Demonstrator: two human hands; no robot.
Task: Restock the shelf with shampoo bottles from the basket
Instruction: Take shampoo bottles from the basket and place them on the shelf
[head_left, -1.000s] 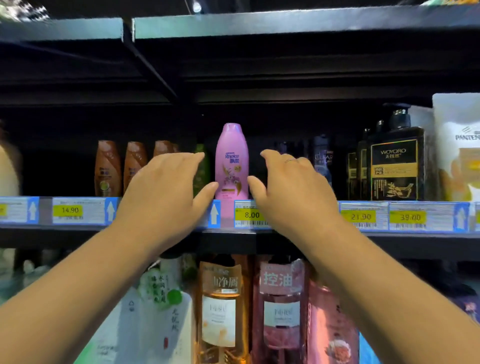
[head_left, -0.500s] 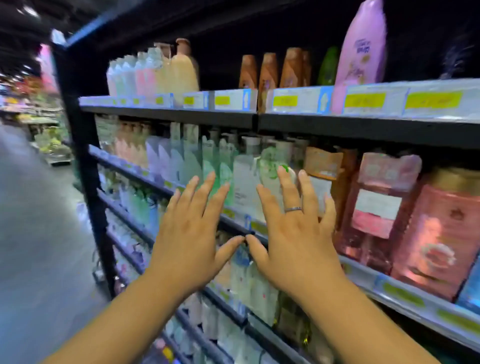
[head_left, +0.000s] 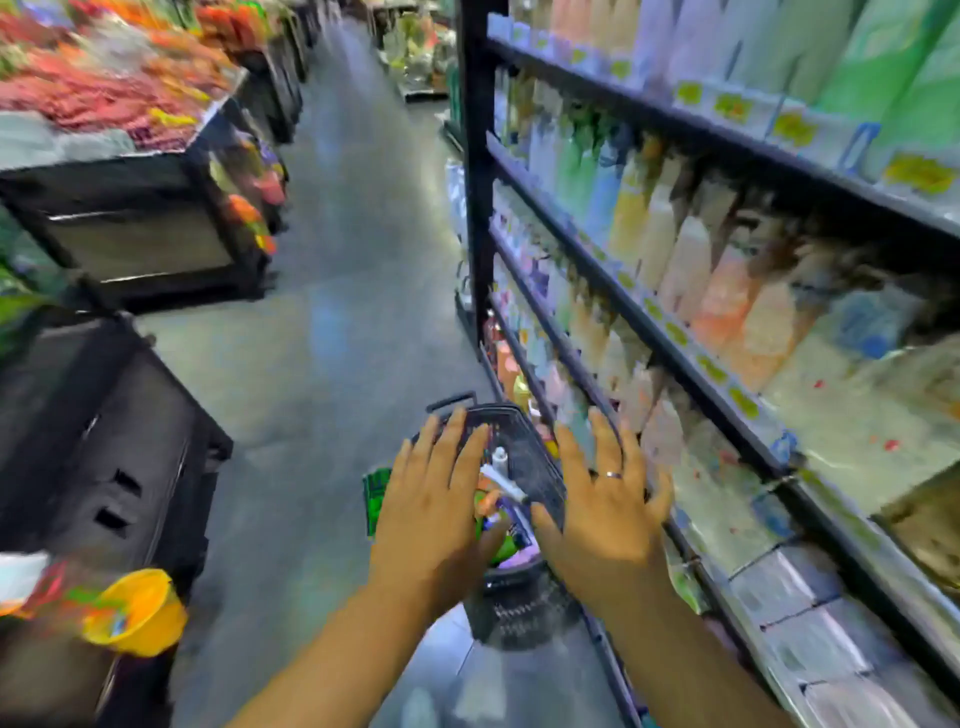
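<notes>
Having turned from the shelf (head_left: 670, 358), a stocker lowers left hand (head_left: 431, 514) and right hand (head_left: 605, 519), fingers spread and empty, toward the floor basket (head_left: 545, 483) for another bottle.

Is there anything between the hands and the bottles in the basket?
Nothing visible does. The left hand and right hand are spread open over the basket, whose top is uncovered; the bottles lie exposed below them. The picture is blurred.

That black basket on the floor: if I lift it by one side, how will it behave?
The basket probably feels heavy, since bottles are piled inside. Lifted by one side, it would likely tilt and the loose bottles slide. Its walls look rigid, so it should hold shape.
</notes>
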